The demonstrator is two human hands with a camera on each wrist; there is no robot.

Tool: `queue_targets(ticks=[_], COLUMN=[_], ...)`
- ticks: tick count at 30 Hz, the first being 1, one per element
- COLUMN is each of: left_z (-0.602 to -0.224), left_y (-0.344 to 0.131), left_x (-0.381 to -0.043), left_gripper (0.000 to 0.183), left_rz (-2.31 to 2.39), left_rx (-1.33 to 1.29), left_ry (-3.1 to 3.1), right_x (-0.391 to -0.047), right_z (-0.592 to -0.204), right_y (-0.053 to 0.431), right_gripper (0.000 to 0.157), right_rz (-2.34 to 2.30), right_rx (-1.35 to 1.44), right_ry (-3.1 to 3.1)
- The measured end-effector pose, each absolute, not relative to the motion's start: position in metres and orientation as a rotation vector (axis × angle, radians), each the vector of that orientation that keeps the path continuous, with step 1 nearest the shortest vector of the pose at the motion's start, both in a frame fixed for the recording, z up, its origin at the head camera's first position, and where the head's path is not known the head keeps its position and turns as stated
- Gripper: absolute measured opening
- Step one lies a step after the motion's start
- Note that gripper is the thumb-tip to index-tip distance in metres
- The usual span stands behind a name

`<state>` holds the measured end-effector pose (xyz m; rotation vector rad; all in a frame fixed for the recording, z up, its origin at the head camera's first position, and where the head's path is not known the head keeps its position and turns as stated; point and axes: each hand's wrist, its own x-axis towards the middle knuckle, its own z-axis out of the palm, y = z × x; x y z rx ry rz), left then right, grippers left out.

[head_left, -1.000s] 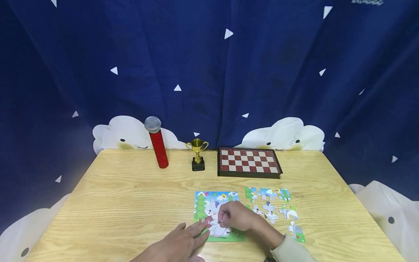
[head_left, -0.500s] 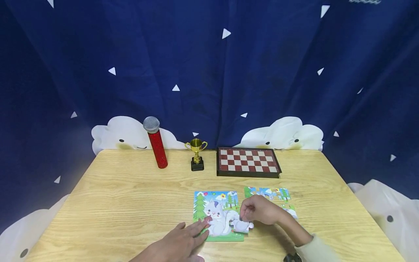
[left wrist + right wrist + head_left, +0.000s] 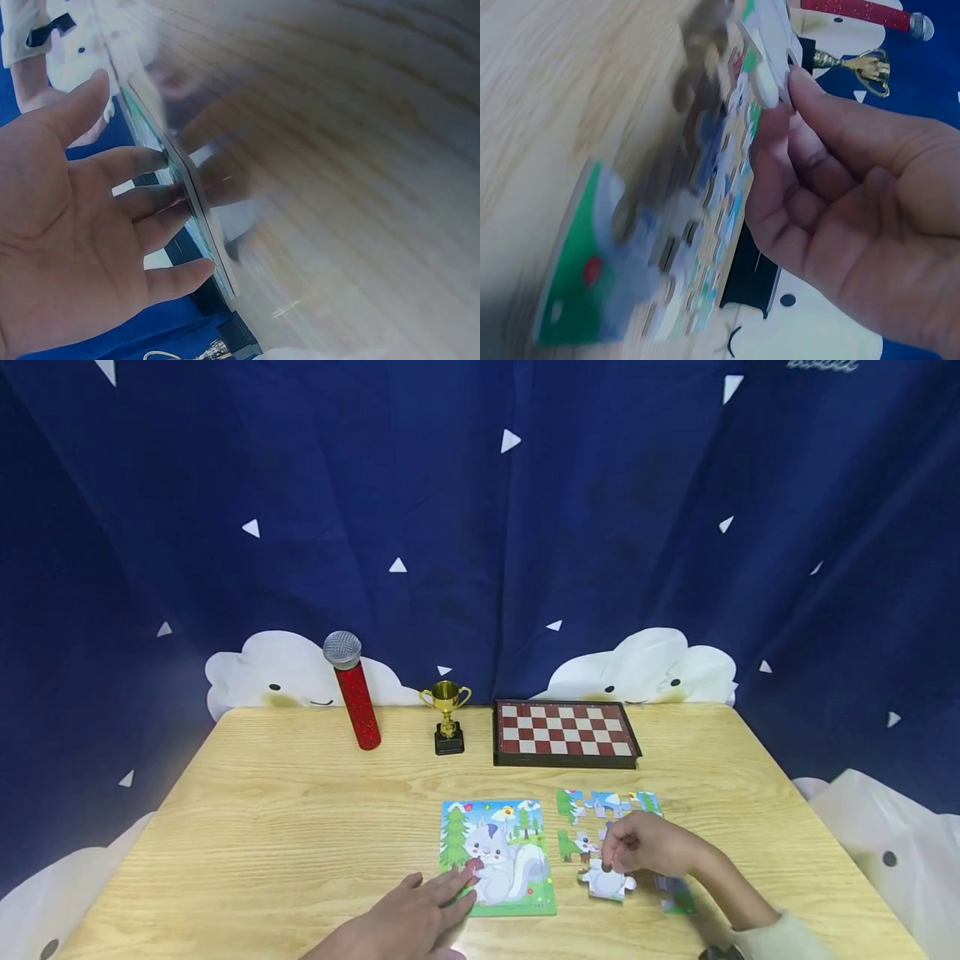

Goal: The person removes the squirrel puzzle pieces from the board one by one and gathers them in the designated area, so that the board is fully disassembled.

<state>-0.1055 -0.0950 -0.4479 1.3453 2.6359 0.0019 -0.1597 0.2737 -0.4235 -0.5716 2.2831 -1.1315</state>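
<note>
Between the thumb and fingers of my right hand [image 3: 656, 847] is a white-and-grey puzzle piece [image 3: 606, 882], held just over the laid-out puzzle pieces [image 3: 572, 806] on the right. The right wrist view shows that pinched piece [image 3: 769, 67] edge-on, above the other pieces. My left hand [image 3: 408, 914] lies spread, its fingertips resting on the lower left of a square picture board [image 3: 528, 852] with a white squirrel and trees. In the left wrist view its fingers [image 3: 161, 199] are apart along the board's edge. A green-edged corner piece [image 3: 585, 255] lies nearest the right wrist camera.
Along the back of the wooden table [image 3: 300, 827] stand a red microphone [image 3: 358, 702], a small gold trophy cup [image 3: 446, 714] and a red-and-white checkered board [image 3: 566, 731]. A dark blue curtain [image 3: 420, 485] with clouds hangs behind.
My right hand has moved right, carrying the puzzle piece from over the picture board to the laid-out pieces, so the squirrel picture is uncovered. My left hand has stayed on the board.
</note>
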Motion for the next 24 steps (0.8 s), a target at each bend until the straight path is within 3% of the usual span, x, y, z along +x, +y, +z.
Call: queue_targets(ticks=[24], left_z=[-0.446], left_y=[-0.101], left_x=[-0.109], left_gripper=[0.069], left_rz=[0.266], left_rx=[1.293], left_ry=[2.561], right_x=[-0.141], right_z=[-0.432], right_y=[0.28], right_gripper=[0.015], right_rz=[-0.896], right_rx=[-0.342], right_ry=[2.537])
